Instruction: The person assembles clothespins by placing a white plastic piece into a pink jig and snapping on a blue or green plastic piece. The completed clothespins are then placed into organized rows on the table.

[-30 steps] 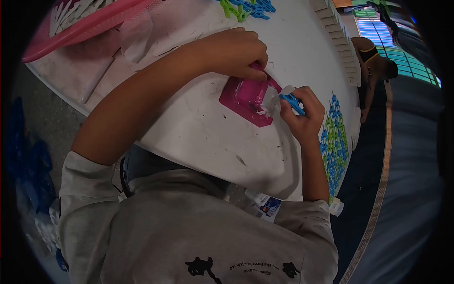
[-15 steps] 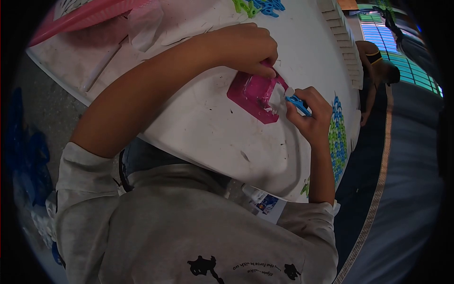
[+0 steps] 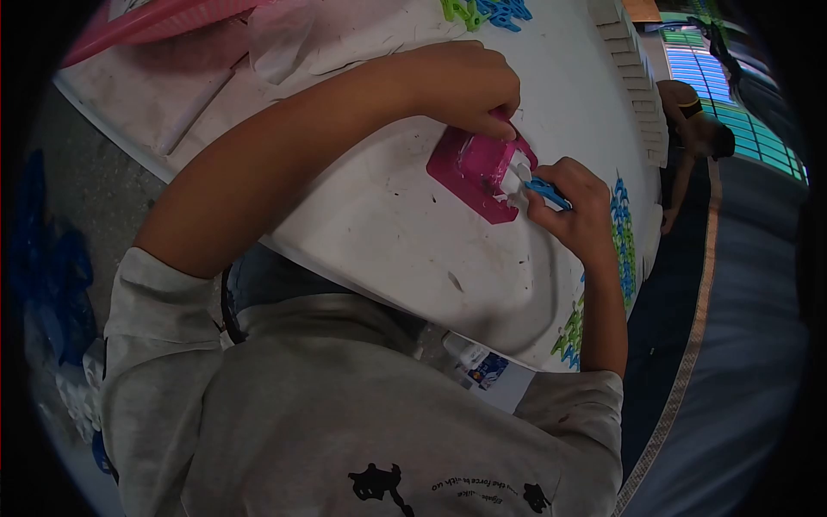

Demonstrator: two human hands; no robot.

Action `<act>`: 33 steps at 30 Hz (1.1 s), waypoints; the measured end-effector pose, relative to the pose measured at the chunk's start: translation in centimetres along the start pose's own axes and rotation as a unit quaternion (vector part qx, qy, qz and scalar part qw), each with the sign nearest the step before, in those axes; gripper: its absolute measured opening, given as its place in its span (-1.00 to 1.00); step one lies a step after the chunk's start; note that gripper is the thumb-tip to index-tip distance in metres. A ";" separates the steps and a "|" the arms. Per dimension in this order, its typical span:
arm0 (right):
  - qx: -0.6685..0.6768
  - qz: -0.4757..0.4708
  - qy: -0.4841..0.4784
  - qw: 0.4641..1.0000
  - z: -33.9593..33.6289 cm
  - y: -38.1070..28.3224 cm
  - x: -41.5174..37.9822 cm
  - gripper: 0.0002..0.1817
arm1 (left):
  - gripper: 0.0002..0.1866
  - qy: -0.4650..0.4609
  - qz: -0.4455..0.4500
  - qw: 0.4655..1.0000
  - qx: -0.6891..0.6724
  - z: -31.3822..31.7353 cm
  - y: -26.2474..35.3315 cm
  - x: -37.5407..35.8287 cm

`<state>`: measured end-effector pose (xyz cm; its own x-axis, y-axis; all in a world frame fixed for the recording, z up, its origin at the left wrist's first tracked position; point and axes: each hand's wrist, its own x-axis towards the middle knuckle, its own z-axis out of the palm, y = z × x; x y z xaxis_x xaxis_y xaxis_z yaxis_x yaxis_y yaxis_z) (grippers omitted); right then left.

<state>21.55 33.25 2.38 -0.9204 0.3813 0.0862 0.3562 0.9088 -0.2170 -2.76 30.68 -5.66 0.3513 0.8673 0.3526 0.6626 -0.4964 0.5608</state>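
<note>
On the white table point(image 3: 405, 246) lies a pink tray-like holder point(image 3: 482, 159) with white material at its right side. My left hand point(image 3: 474, 90) has its fingers closed on the holder's upper edge. Between the pinched fingers of my right hand point(image 3: 573, 202) is a blue clip point(image 3: 549, 193), whose tip touches the white material point(image 3: 515, 177) in the holder. Right of my right hand, rows of blue and green clips point(image 3: 622, 237) lie on the table.
More green and blue clips point(image 3: 491, 12) lie at the top. A pink basket point(image 3: 164, 24) and a clear plastic bag point(image 3: 280, 43) are at upper left. White stacked pieces point(image 3: 636, 86) line the far right edge. Another person point(image 3: 689, 129) bends beyond them.
The blue clip in my right hand has moved onto the white material in the pink holder. The whole view has shifted slightly, with more clips showing beside my right forearm.
</note>
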 end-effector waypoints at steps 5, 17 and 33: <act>-0.015 -0.011 -0.018 1.000 0.0 0.2 0.0 -0.76 | -0.67 0.007 0.006 1.000 -0.005 0.1 0.0 0.0; -0.022 0.014 -0.045 0.999 -0.4 0.0 -0.3 -0.76 | -0.68 -0.007 -0.015 1.000 -0.014 0.1 0.1 0.0; -0.071 0.031 -0.136 0.988 -1.8 0.2 -0.5 -0.80 | -0.67 -0.009 -0.010 1.000 -0.015 -0.2 0.1 -0.2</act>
<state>22.36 33.56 4.02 -0.8984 0.3948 -0.1922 0.4144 0.9071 -0.0738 -2.88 30.51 -5.55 0.3503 0.8771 0.3285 0.6491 -0.4802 0.5900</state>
